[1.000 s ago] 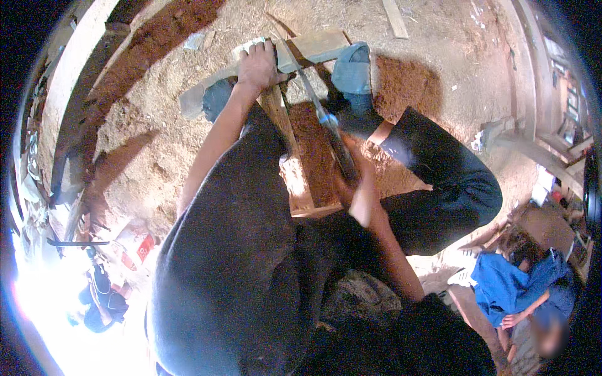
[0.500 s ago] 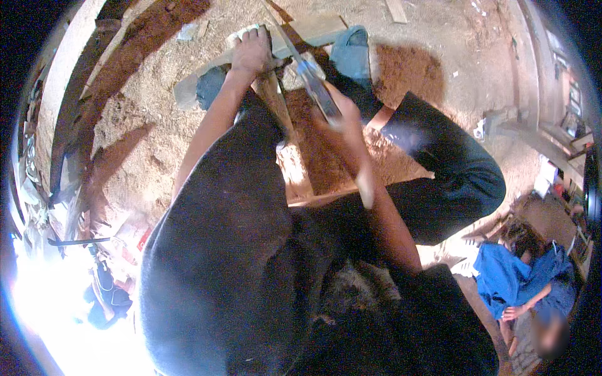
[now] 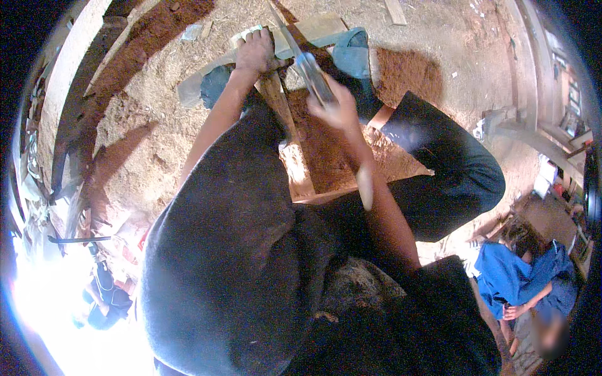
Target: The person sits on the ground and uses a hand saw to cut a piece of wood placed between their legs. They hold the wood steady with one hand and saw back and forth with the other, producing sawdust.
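Observation:
My left hand (image 3: 255,53) is closed over a pale wooden piece (image 3: 249,31), pressing it down at a long board (image 3: 191,91) laid crosswise over my feet. Most of that piece is hidden beneath the fingers. My right hand (image 3: 337,105) grips a long-handled knife (image 3: 308,66). Its narrow blade points away from me and crosses over the board, just right of my left hand. The light rear end of the handle (image 3: 365,188) runs back along my right forearm. Between my legs lies a narrow length of wood (image 3: 276,103), reaching back toward me.
Wood shavings and dust (image 3: 135,150) cover the ground. Large timbers (image 3: 69,75) stand at the left, more beams (image 3: 533,135) at the right. A person in blue clothing (image 3: 520,276) sits at the lower right, another person (image 3: 110,301) by the bright lower left. My bent right leg (image 3: 451,163) is close to the knife arm.
My right hand and the knife have shifted slightly forward, away from me, and the blade shows more clearly. The left hand keeps nearly the same place on the wood.

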`<state>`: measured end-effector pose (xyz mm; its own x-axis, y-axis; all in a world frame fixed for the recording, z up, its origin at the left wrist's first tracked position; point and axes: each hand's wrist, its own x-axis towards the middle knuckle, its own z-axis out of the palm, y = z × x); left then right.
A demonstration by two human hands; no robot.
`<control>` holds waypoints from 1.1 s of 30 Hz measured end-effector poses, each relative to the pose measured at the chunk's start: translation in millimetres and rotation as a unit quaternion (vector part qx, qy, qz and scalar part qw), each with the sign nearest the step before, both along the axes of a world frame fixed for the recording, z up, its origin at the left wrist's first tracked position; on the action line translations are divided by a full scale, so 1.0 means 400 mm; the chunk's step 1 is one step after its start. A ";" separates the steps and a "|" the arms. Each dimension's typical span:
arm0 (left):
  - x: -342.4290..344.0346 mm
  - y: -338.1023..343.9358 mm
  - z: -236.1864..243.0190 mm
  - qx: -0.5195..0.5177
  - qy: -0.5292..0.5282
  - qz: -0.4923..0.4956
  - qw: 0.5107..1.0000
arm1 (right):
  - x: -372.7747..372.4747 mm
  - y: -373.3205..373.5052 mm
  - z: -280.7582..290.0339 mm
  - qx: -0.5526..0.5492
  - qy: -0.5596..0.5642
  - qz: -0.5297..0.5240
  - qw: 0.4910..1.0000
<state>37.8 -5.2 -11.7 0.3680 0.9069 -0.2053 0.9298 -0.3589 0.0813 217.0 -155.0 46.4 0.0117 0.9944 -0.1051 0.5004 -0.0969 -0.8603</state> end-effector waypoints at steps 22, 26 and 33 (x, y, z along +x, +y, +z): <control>-0.035 -0.001 -0.054 0.038 0.019 0.021 0.999 | -0.007 -0.067 0.169 -0.080 0.120 0.005 0.990; 0.018 0.013 0.009 -0.062 0.017 0.030 0.997 | 0.028 -0.316 0.189 -0.124 0.260 -0.170 0.942; -0.032 0.002 -0.048 -0.028 0.006 0.032 0.999 | 0.028 -0.172 0.129 -0.031 -0.006 0.034 0.999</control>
